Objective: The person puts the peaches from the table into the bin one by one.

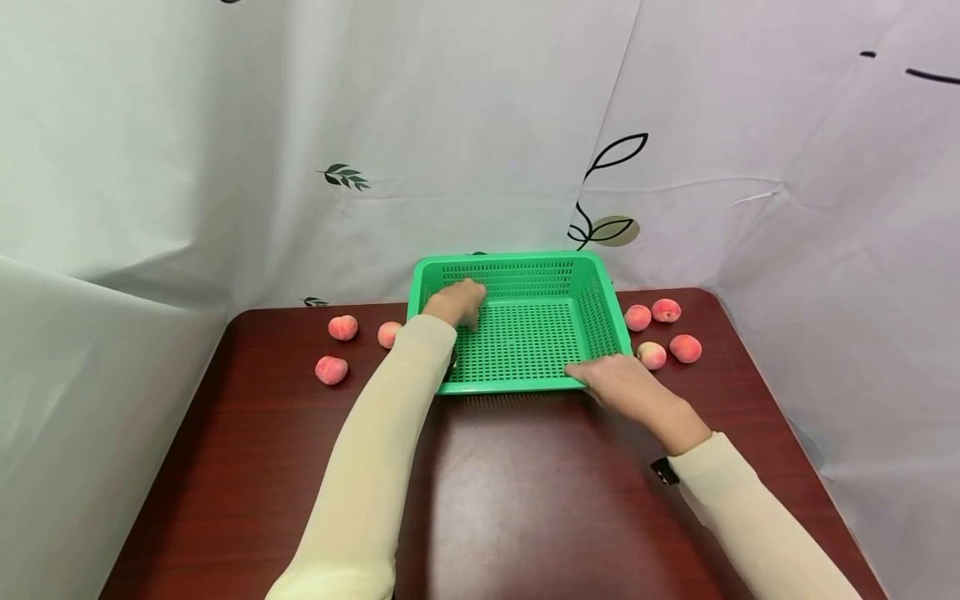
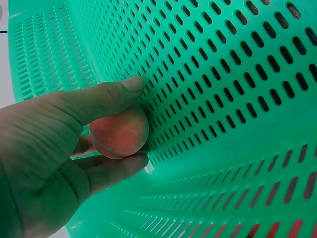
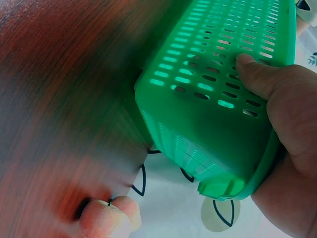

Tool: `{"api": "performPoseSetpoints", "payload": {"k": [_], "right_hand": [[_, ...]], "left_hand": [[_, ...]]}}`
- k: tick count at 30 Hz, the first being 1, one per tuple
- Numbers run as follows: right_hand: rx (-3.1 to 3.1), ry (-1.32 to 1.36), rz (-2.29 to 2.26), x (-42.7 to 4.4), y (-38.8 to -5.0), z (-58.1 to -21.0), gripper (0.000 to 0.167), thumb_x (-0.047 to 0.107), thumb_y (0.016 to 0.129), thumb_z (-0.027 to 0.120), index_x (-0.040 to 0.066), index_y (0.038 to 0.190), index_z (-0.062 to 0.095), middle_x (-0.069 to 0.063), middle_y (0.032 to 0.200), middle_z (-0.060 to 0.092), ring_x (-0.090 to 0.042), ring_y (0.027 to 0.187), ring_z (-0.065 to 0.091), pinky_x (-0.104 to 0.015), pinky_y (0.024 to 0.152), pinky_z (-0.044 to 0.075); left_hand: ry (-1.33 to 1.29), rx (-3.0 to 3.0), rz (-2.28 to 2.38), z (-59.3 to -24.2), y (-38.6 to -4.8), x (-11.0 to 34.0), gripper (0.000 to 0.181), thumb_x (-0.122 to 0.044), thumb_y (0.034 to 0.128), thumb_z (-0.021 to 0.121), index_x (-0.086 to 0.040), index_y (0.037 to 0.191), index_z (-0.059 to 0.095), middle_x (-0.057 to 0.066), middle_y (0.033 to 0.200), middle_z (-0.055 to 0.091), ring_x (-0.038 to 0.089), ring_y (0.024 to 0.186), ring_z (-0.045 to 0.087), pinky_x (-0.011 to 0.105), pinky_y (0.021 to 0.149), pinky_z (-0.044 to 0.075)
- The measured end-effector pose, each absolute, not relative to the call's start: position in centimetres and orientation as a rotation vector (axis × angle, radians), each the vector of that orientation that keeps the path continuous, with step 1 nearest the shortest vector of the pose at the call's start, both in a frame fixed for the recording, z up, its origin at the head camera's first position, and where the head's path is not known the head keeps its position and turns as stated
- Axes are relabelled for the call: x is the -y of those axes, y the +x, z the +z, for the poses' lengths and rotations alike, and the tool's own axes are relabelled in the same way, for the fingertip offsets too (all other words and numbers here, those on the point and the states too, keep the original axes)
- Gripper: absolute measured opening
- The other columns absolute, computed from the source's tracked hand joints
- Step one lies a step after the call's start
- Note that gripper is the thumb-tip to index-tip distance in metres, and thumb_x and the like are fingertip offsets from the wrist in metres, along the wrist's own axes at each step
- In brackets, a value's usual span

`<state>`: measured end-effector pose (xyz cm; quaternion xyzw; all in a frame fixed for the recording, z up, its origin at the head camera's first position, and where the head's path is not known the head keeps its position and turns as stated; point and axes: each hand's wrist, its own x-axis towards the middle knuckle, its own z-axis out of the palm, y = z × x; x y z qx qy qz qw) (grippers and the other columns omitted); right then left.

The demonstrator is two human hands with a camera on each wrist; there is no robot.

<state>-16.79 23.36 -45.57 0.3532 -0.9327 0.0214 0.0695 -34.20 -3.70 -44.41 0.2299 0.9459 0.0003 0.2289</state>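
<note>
A green perforated plastic basket (image 1: 525, 385) stands at the far side of the table. Inside it, toward its left end, is my left hand (image 1: 456, 302). In the left wrist view, that hand (image 2: 44, 144) pinches a peach (image 2: 121, 131) between thumb and fingers, close against the slotted plastic. The head view hides this peach behind the hand. My right hand (image 1: 618, 379) grips the basket's near right corner. Its thumb (image 3: 255, 74) presses the slotted outer wall in the right wrist view, while its other fingers are mostly hidden by the rim.
Three peaches (image 1: 342, 327) lie on the table left of the basket, one near its edge and my left sleeve (image 1: 375, 450). Several more peaches (image 1: 685, 348) lie close to its right side. A white patterned cloth (image 1: 465, 150) hangs right behind the dark red table (image 1: 517, 492).
</note>
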Motion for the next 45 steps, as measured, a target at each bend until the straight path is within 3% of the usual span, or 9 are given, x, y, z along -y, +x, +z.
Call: {"api": "performPoseSetpoints", "payload": {"k": [4, 12, 21, 28, 31, 35, 41, 45], "right_hand": [[2.806, 1.061, 0.068, -23.3, -16.7, -45.6, 0.033, 0.001, 0.089, 0.07, 0.02, 0.08, 0.044, 0.008, 0.063, 0.041, -0.012, 0.054, 0.041, -0.029, 0.053, 0.036], [2.811, 1.057, 0.065, -23.3, -16.7, -45.7, 0.033, 0.002, 0.089, 0.07, 0.02, 0.081, 0.044, 0.008, 0.063, 0.042, -0.013, 0.054, 0.043, -0.03, 0.053, 0.037], [2.833, 1.063, 0.062, -23.2, -16.7, -45.8, 0.033, 0.002, 0.089, 0.07, 0.02, 0.081, 0.044, 0.009, 0.063, 0.04, -0.011, 0.055, 0.042, -0.029, 0.054, 0.036], [2.834, 1.062, 0.07, -23.2, -16.6, -45.7, 0.032, 0.002, 0.089, 0.07, 0.02, 0.081, 0.044, 0.009, 0.063, 0.041, -0.012, 0.055, 0.043, -0.03, 0.054, 0.037], [2.833, 1.062, 0.066, -23.2, -16.7, -45.7, 0.032, 0.003, 0.09, 0.071, 0.02, 0.082, 0.045, 0.009, 0.063, 0.042, -0.012, 0.055, 0.044, -0.03, 0.054, 0.037], [2.831, 1.064, 0.058, -23.2, -16.7, -45.7, 0.031, 0.003, 0.09, 0.071, 0.02, 0.083, 0.046, 0.009, 0.064, 0.043, -0.012, 0.056, 0.045, -0.029, 0.055, 0.038], [2.828, 1.066, 0.037, -23.3, -16.7, -45.6, 0.032, 0.002, 0.089, 0.072, 0.019, 0.083, 0.046, 0.008, 0.063, 0.044, -0.013, 0.055, 0.045, -0.031, 0.054, 0.038], [2.814, 1.067, 0.037, -23.3, -16.7, -45.5, 0.032, 0.002, 0.087, 0.074, 0.019, 0.083, 0.047, 0.008, 0.063, 0.046, -0.013, 0.055, 0.047, -0.031, 0.053, 0.038]], "left_hand": [[0.635, -2.595, -0.017, -44.6, -34.3, 3.7, 0.069, -0.02, 0.0897, 0.082, -0.01, 0.15, 0.05, 0.017, 0.159, 0.044, 0.033, 0.135, 0.054, 0.044, 0.097, 0.054], [0.622, -2.597, 0.019, -44.3, -33.8, 3.9, 0.071, -0.021, 0.0904, 0.081, -0.01, 0.152, 0.048, 0.019, 0.164, 0.035, 0.036, 0.14, 0.05, 0.044, 0.096, 0.053], [0.619, -2.584, 0.017, -44.0, -33.5, 4.0, 0.069, -0.024, 0.0906, 0.081, -0.011, 0.15, 0.049, 0.017, 0.161, 0.04, 0.032, 0.134, 0.054, 0.041, 0.09, 0.052], [0.651, -2.574, 0.069, -42.8, -33.7, 3.7, 0.081, -0.028, 0.0917, 0.08, -0.011, 0.159, 0.038, 0.015, 0.153, 0.049, 0.021, 0.1, 0.063, 0.036, 0.077, 0.051], [0.679, -2.582, 0.111, -41.9, -33.7, 3.5, 0.087, -0.027, 0.0916, 0.08, -0.011, 0.162, 0.032, 0.014, 0.151, 0.051, 0.021, 0.105, 0.066, 0.035, 0.084, 0.054], [0.747, -2.611, 0.116, -40.8, -33.6, 3.3, 0.088, -0.029, 0.0912, 0.081, -0.011, 0.162, 0.031, 0.013, 0.151, 0.05, 0.025, 0.129, 0.058, 0.037, 0.099, 0.053], [0.803, -2.656, 0.096, -39.3, -33.2, 3.4, 0.086, -0.037, 0.0905, 0.08, -0.012, 0.159, 0.035, 0.013, 0.148, 0.049, 0.028, 0.131, 0.056, 0.04, 0.099, 0.053], [0.812, -2.69, 0.073, -38.3, -32.8, 3.9, 0.083, -0.043, 0.0909, 0.078, -0.014, 0.157, 0.038, 0.017, 0.154, 0.042, 0.032, 0.139, 0.049, 0.046, 0.103, 0.051]]}}
